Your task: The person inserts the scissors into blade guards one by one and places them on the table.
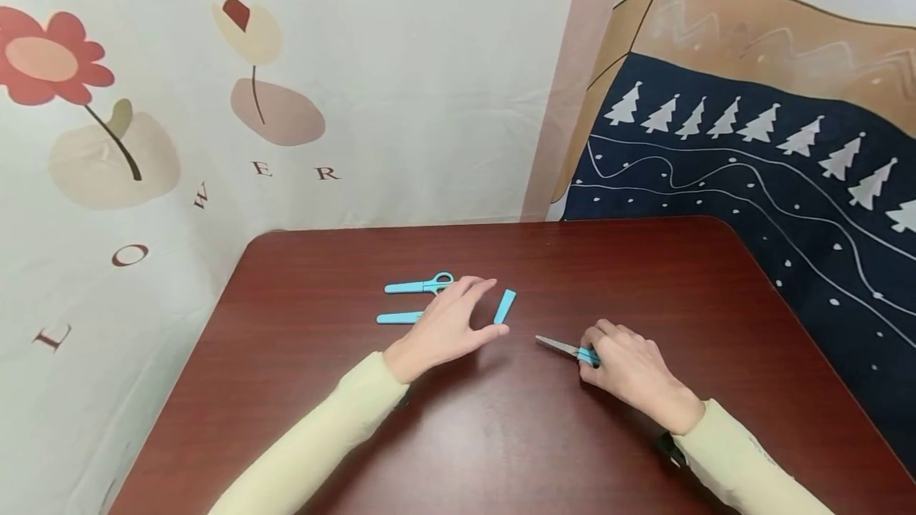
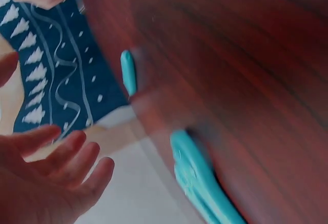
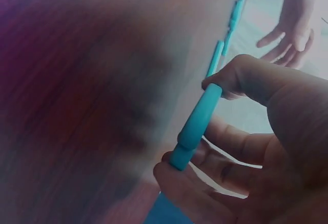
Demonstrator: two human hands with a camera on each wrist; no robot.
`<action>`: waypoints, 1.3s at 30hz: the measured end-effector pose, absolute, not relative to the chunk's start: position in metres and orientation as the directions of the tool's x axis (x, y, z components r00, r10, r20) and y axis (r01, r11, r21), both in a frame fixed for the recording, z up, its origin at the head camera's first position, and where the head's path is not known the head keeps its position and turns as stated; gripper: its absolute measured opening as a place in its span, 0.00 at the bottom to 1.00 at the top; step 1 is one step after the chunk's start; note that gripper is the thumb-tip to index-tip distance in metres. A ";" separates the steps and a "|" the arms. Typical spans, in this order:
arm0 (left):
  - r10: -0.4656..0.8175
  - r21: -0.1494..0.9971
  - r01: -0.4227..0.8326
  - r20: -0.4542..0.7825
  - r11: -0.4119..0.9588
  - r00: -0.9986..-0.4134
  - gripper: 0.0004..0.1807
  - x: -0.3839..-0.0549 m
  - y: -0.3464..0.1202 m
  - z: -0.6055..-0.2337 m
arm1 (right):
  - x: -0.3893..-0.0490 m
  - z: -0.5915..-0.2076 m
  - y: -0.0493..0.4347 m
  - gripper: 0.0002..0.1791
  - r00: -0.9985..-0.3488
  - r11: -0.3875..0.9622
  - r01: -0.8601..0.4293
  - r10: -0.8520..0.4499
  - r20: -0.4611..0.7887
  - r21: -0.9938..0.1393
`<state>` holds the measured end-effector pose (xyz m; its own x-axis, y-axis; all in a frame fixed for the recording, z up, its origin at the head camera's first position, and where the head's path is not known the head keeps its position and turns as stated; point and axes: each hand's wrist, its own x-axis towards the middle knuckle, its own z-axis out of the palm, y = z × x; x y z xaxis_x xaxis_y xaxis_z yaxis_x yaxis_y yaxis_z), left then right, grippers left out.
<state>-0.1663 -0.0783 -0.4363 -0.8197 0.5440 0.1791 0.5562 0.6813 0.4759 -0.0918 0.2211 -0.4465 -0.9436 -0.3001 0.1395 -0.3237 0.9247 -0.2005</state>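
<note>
My right hand (image 1: 633, 364) holds a pair of scissors (image 1: 556, 346) by its turquoise handle. The bare metal blades point left, toward the middle of the table. In the right wrist view, the thumb and fingertips pinch the handle (image 3: 199, 119) at its ends. My left hand (image 1: 447, 328) hovers with its fingers spread, holding nothing. Just right of its fingertips lies a loose turquoise blade cover (image 1: 504, 307). Behind and beside that hand, sheathed scissors (image 1: 411, 287) lie with the cover pointing left. A second turquoise cover (image 1: 399, 318) lies parallel and nearer; my left hand hides its right end.
The dark reddish-brown table (image 1: 322, 420) has rounded far corners. Behind it hangs a pale cloth (image 1: 429, 102) with printed flowers and letters. A navy cloth (image 1: 716, 165) with white trees hangs along the right side.
</note>
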 end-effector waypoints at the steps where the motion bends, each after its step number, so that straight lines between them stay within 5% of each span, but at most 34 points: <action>1: 0.548 0.474 0.555 0.169 0.684 -0.820 0.43 -0.169 -0.073 -0.438 | -0.092 -0.446 0.223 0.10 -0.946 0.926 -0.315 -0.290 0.143 -0.207; 15: 0.488 0.505 0.431 0.021 0.748 -0.872 0.38 -0.200 -0.033 -0.458 | -0.088 -0.441 0.238 0.10 -0.954 0.930 -0.282 -0.245 0.174 -0.236; 39: 0.527 0.458 0.455 -0.034 0.764 -0.849 0.08 -0.207 -0.017 -0.459 | -0.087 -0.441 0.242 0.09 -0.957 0.931 -0.262 -0.215 0.196 -0.253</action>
<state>-0.2074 -0.0167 -0.4593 -0.8493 0.5268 -0.0345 0.4550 0.7635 0.4583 -0.0871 0.2423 -0.4408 -0.9566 -0.2152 0.1965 -0.2616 0.9313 -0.2535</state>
